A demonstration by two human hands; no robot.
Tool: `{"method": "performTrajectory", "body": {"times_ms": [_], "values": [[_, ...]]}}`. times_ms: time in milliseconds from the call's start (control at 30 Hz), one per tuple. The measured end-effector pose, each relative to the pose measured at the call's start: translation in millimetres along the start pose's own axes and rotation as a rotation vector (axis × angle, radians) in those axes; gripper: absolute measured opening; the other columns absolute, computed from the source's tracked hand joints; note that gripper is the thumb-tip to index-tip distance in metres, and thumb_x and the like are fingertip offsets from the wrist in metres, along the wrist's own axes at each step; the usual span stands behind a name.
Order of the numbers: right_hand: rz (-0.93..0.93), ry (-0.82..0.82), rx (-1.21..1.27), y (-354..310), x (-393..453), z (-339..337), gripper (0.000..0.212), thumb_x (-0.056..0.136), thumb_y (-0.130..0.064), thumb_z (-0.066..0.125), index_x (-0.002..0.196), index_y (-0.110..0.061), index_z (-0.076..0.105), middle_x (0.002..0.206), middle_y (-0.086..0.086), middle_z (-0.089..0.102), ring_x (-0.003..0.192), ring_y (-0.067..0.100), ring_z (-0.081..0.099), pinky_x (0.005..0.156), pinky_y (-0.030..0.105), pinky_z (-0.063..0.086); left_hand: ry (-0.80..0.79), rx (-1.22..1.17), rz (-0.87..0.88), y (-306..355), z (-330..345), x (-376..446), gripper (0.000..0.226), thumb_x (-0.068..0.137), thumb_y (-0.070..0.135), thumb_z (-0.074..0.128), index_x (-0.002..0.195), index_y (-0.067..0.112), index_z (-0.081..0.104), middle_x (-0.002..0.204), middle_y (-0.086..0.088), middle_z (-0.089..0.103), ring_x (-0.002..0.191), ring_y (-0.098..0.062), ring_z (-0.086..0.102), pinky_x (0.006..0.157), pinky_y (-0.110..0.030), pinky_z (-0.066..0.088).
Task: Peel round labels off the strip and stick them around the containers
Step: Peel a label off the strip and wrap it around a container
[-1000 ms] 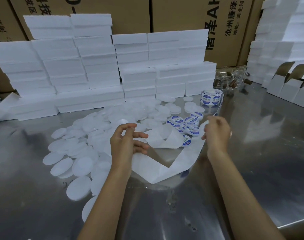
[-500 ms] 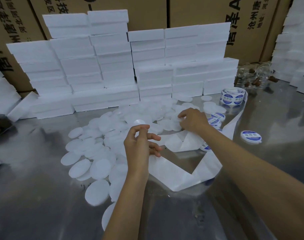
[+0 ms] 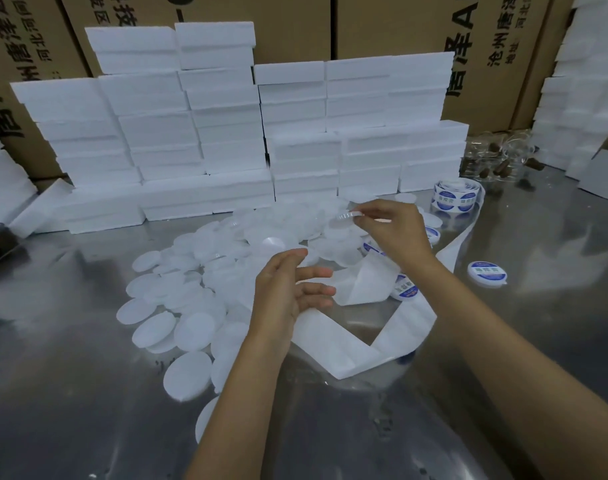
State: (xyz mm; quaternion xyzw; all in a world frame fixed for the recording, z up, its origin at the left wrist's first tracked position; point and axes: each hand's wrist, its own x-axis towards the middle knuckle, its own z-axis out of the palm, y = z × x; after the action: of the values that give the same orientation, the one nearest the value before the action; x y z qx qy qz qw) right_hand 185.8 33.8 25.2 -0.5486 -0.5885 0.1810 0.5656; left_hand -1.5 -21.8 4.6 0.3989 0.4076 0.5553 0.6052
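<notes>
**A:** Where are the hands?

**B:** Both are over a shiny metal worktop (image 3: 88, 393). The right hand (image 3: 394, 233) is raised over a pile of white discs (image 3: 191, 306), its fingertips pinching a clear round container (image 3: 345, 216) by the rim. The left hand (image 3: 288, 292) is nearer the person, fingers loosely spread. Its thumb and forefinger are close together, but I cannot tell if they hold a label. Its lower fingers touch the strip (image 3: 364, 344).

**A:** Where does the strip lie?

**B:** It is white backing paper that loops across the worktop from under the left hand back to a roll (image 3: 458, 199) of blue-and-white labels at the far right.

**A:** Any finished pieces?

**B:** One labelled container (image 3: 486, 274) sits alone to the right; others (image 3: 407, 289) lie beside the strip. White foam boxes (image 3: 226, 133) are stacked behind.
</notes>
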Motion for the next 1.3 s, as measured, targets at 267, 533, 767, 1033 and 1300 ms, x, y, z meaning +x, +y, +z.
{"method": "performTrajectory", "body": {"times_ms": [267,533,767,1033,1300], "values": [[-0.404,0.05,-0.306,-16,-83,8,0.021,0.083,-0.008,0.068,0.095,-0.022,0.078,0.102,-0.012,0.073,0.105,0.011,0.059,0.088,0.021,0.045,-0.251,-0.244,-0.17,-2,7,-7,0.037,0.101,0.024,0.056,0.132,0.003,0.055,0.126,-0.024,0.066,0.101,-0.036,0.073,0.067,-0.033,0.061],[-0.014,-0.325,-0.082,-23,-91,-39,0.027,0.081,-0.014,0.062,0.104,-0.026,0.07,0.102,-0.011,0.07,0.098,0.005,0.06,0.095,0.031,0.046,-0.174,-0.188,-0.065,-3,3,-3,0.035,0.105,-0.001,0.039,0.135,0.009,0.051,0.122,-0.026,0.067,0.098,-0.044,0.072,0.078,-0.039,0.063],[0.047,-0.911,-0.437,7,-100,-70,0.036,0.079,-0.025,0.075,0.11,-0.041,0.065,0.126,-0.021,0.052,0.122,-0.006,0.04,0.101,0.013,0.032,-0.111,-0.199,-0.02,-10,2,2,0.033,0.103,-0.003,0.04,0.13,0.011,0.055,0.117,-0.026,0.07,0.095,-0.044,0.072,0.078,-0.042,0.063],[0.241,-0.637,-0.071,13,-91,-53,0.012,0.088,-0.022,0.072,0.09,-0.01,0.073,0.087,0.012,0.073,0.076,0.011,0.066,0.074,0.027,0.047,-0.308,-0.157,-0.003,-9,6,0,0.034,0.104,0.0,0.042,0.132,0.013,0.056,0.112,-0.017,0.074,0.102,-0.046,0.07,0.082,-0.04,0.061],[0.374,-0.526,0.175,15,-99,-47,0.035,0.085,-0.011,0.075,0.112,-0.016,0.053,0.092,0.007,0.077,0.088,0.028,0.072,0.084,0.037,0.054,-0.24,0.282,-0.022,-29,19,-7,0.033,0.102,0.01,0.049,0.119,0.033,0.066,0.117,-0.012,0.071,0.091,-0.024,0.065,0.064,-0.024,0.042]]}}
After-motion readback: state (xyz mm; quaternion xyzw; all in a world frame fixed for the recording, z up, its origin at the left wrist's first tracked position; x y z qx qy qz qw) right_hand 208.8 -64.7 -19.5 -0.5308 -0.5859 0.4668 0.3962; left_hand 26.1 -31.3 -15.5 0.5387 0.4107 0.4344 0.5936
